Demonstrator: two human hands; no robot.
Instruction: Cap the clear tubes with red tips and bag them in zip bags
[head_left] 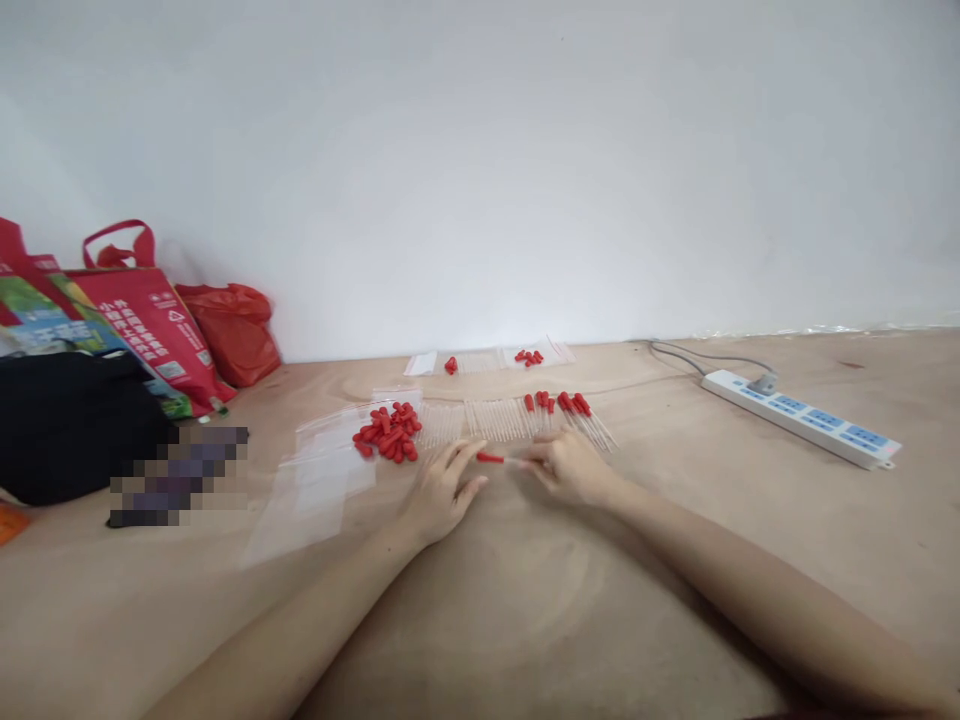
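Note:
My right hand [568,468] pinches the pale thin tube of a dropper, whose red rubber bulb [491,458] points left toward my other hand. My left hand [442,492] is open, thumb and index finger apart, with its fingertips close to the bulb's end; whether they touch it I cannot tell. Just left of that hand lies a pile of loose red bulbs [388,432]. Behind both hands runs a row of thin clear tubes [496,420]. Several assembled droppers with red bulbs [576,404] lie side by side beyond my right hand.
Flat clear zip bags [322,485] lie on the wooden table at left. Another bag [480,361] with tubes and bulbs rests near the wall. A white power strip [799,418] is at right. Red bags [154,325] and a black cloth item [75,425] stand far left.

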